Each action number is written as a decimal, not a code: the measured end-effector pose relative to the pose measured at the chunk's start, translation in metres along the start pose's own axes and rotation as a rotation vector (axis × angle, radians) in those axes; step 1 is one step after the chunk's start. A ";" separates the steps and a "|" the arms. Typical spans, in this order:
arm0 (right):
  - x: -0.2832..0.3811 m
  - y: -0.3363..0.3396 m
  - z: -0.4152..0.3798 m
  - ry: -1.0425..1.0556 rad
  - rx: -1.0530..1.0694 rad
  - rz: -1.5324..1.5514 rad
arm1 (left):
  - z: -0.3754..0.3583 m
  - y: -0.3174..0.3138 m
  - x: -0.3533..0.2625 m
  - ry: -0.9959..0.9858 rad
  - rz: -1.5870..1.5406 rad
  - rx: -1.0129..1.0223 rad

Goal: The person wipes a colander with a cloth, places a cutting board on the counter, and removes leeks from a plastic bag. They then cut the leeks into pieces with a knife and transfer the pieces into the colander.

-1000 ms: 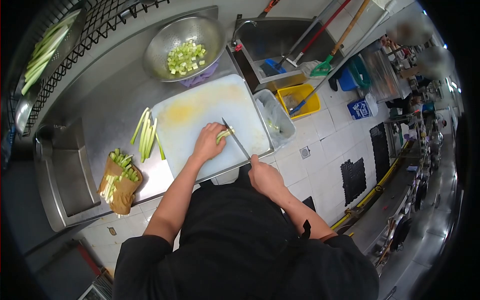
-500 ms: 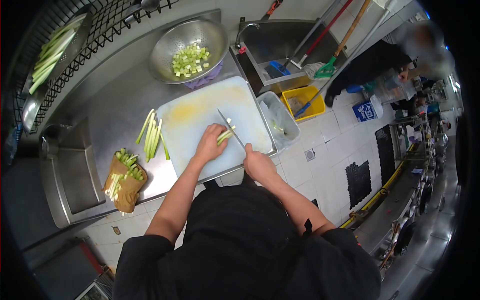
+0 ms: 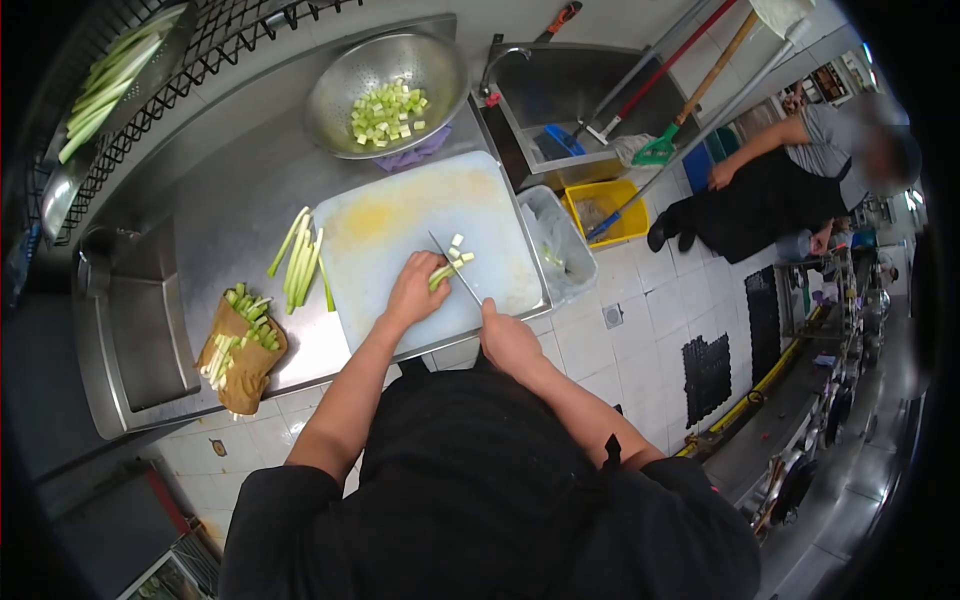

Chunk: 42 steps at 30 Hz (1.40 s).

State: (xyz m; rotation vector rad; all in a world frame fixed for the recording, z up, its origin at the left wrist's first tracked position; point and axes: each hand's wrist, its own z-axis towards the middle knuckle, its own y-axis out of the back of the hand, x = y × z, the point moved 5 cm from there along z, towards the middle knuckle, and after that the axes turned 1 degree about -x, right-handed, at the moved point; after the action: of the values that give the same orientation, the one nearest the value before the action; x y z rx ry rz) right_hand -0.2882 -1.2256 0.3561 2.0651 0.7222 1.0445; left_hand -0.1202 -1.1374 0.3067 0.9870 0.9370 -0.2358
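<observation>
My left hand (image 3: 413, 290) is closed over pale green celery stalks (image 3: 438, 279) on the white cutting board (image 3: 385, 250). The handle of a knife (image 3: 462, 276) is in my right hand (image 3: 508, 338), and its blade lies across the stalk ends, just right of my left fingers. A few cut celery pieces (image 3: 457, 241) sit by the blade. Longer loose celery sticks (image 3: 303, 265) rest on the steel counter at the board's left edge. Beyond the board, a perforated metal colander (image 3: 440, 75) holds diced celery (image 3: 385, 112).
A brown paper bag (image 3: 252, 370) of stalks stands at the counter's left, near a sink basin (image 3: 155, 340). Right of the board are a lined bin (image 3: 580, 275) and a yellow bucket (image 3: 632, 225). Mops and brushes lean in another sink (image 3: 540, 90). A person (image 3: 780, 190) stands at the right.
The knife has shifted slightly along the stalks, and more cut pieces lie beside the blade. The person at the right has come more fully into view.
</observation>
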 end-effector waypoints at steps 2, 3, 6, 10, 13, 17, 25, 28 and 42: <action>0.005 0.008 0.014 0.033 -0.034 0.009 | 0.003 0.005 -0.004 -0.004 0.013 0.000; 0.004 0.010 0.015 0.029 -0.037 0.021 | 0.001 0.007 -0.007 -0.009 -0.002 -0.020; 0.011 0.029 -0.001 0.018 -0.014 0.031 | -0.004 0.019 -0.018 -0.021 0.016 -0.057; 0.013 0.040 -0.031 0.033 0.051 -0.011 | -0.012 0.016 -0.010 -0.069 0.098 -0.055; 0.011 0.037 -0.041 0.013 0.097 -0.006 | -0.013 0.014 -0.005 -0.069 0.042 -0.080; 0.009 0.021 -0.030 0.002 0.099 -0.035 | -0.015 0.011 0.000 -0.029 0.015 -0.063; 0.015 0.018 0.006 0.097 -0.012 0.018 | -0.021 0.026 -0.016 -0.002 -0.006 -0.107; 0.017 0.030 -0.011 0.087 0.041 -0.014 | -0.029 0.033 -0.023 0.016 0.159 -0.087; 0.014 -0.008 0.000 0.076 0.090 -0.028 | -0.038 0.022 -0.006 0.021 0.016 -0.123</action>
State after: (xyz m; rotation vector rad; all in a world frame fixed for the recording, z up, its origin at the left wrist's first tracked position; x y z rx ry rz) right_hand -0.2828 -1.2106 0.3558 2.0946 0.8478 1.0979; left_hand -0.1327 -1.0961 0.3166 0.8845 0.9508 -0.1523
